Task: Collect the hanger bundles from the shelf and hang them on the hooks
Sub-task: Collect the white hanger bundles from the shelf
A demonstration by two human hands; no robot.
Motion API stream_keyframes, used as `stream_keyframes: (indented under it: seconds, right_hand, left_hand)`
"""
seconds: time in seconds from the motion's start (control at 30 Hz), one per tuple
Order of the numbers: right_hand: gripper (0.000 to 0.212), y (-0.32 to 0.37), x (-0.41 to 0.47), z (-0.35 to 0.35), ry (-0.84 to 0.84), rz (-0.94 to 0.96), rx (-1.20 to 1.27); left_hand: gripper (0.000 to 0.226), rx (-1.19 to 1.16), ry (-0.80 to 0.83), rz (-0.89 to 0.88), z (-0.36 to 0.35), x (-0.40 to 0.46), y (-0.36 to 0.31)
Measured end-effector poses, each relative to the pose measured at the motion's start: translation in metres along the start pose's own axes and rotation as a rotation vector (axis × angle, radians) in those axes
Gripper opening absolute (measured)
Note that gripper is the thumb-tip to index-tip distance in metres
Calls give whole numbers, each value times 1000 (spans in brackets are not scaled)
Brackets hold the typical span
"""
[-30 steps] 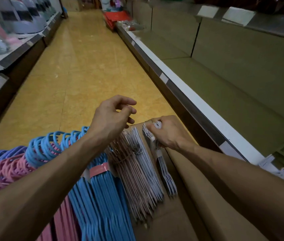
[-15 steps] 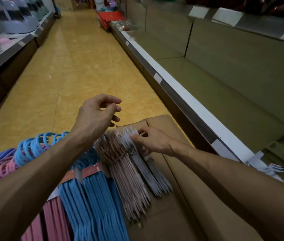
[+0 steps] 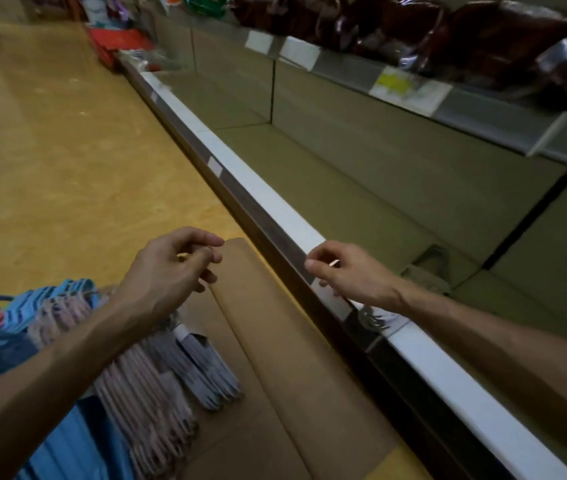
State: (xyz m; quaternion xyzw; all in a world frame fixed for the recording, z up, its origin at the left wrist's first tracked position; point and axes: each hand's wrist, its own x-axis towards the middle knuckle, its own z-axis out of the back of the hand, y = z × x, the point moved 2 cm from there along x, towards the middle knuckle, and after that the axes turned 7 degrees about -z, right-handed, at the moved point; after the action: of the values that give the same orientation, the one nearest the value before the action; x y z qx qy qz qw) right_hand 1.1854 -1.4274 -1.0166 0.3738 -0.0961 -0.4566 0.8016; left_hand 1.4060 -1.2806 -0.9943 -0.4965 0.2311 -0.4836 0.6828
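While both arms reach forward over the cardboard box [image 3: 296, 358], neither hand has a grip on any hanger. The left hand [image 3: 167, 268] floats above the near end of the box with its fingers loosely curled, thumb close to the index finger but pinching nothing I can make out, so it's basically relaxed and free. The right hand [image 3: 348, 275] is out over the white front edge of the lower shelf [image 3: 268, 199], fingers bent loosely downward. There's a pale sliver near its fingertips, too blurry to say what it is.

The hanger bundles sit in the box under the left forearm: a blue bundle [image 3: 67, 441] furthest left with its hooks fanned up, a pink bundle [image 3: 143, 393] beside it, and a grey bundle [image 3: 202, 368] on the right with a white band near the top. More white hangers [image 3: 375, 320] poke out just under the right wrist, lying on the shelf edge.

Up top there's another shelf with dark shiny bags [image 3: 448, 32] and price labels [image 3: 407, 88], and the yellow floor [image 3: 50, 150] runs down the aisle on the left
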Motion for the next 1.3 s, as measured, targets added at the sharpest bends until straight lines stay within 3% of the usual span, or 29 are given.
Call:
stream_keyframes:
  seconds: [0.17,0.3,0.4,0.57,0.77,0.87,1.0,1.1,1.23,1.3]
  right_hand:
    - [26,-63,-27,55,-124,-85,-220]
    - [26,-118,-47,87,-248,-288,-424]
    - [66,-155,-53,102,-228,-465,-603]
    - [42,-179,-67,106,-115,-545,-719]
    - [18,-185,-67,97,-190,-406,-519]
    - [41,-183,-57,104,-350,-253,-477]
    - [41,-164,-45,104,-427,-9,-505]
    - [43,-128,-40,95,-417,67,-475]
    - [22,-72,-41,78,-269,127,-372]
    - [22,-52,-40,68,-247,165,-365]
  left_hand:
    - [19,-18,126,-18,-43,-2,-15]
    - [17,31,209,-73,-77,1,-22]
    - [17,47,272,-97,-106,5,-23]
    - [17,37,358,-104,-150,10,-30]
    - [17,36,381,-99,-165,9,-34]
    - [17,52,372,-99,-158,8,-32]
    - [19,70,344,-66,-140,7,-29]
    - [20,50,320,26,-126,8,-28]
    - [32,-145,322,259,-106,4,-27]
    - [40,-233,333,327,-96,0,-26]
